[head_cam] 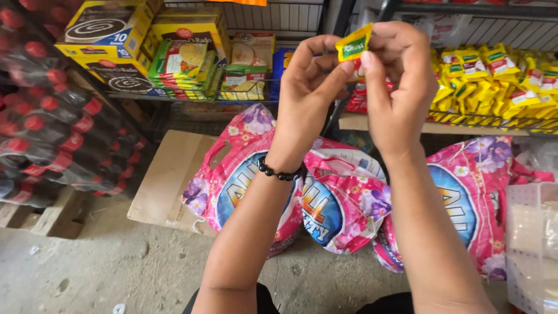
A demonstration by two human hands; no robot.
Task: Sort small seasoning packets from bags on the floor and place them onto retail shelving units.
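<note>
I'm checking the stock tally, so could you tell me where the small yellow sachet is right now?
In the head view, the small yellow sachet is at top centre, pinched between the left hand and right hand, raised before the wire shelf.

Both hands raised before shelves. Left hand (308, 87) and right hand (395, 87) pinch small yellow sachet (354, 43) between fingertips, sachet upright, green patch on front. Black bead bracelet (279, 172) on left wrist. Below forearms: pink flowered bags (343, 203) on floor, flattened cardboard (168, 174) just beside them. Left: stacked dark bottles (52, 116) with red caps. Wire shelf (494, 121) at right carries yellow packets (500, 81) (same colour as sachet). Yellow boxes (110, 29) upper left. White plastic basket (532, 244) at right edge.
</note>
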